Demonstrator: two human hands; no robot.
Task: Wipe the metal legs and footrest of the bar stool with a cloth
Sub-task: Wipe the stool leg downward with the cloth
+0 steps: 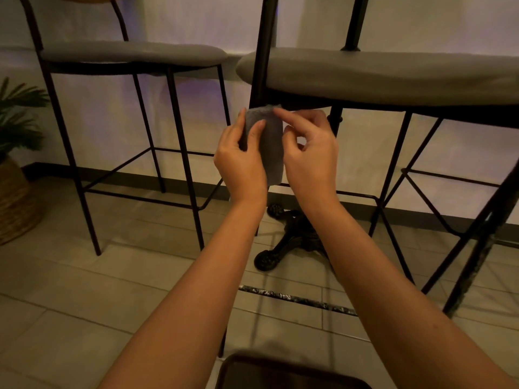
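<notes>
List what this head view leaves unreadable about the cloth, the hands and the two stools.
- Cloth: whether it touches the near stool is unclear; left hand and right hand cover its edges.
- Near stool: right side cut off by the frame edge; its footrest is partly behind the forearms.
- Far stool: backrest cropped at top.
- Dirt on the dark metal: too dim to judge.

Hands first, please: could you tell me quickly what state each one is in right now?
Left hand: fingers curled round the grey cloth, holding it.
Right hand: fingers pinching the cloth's right edge.
</notes>
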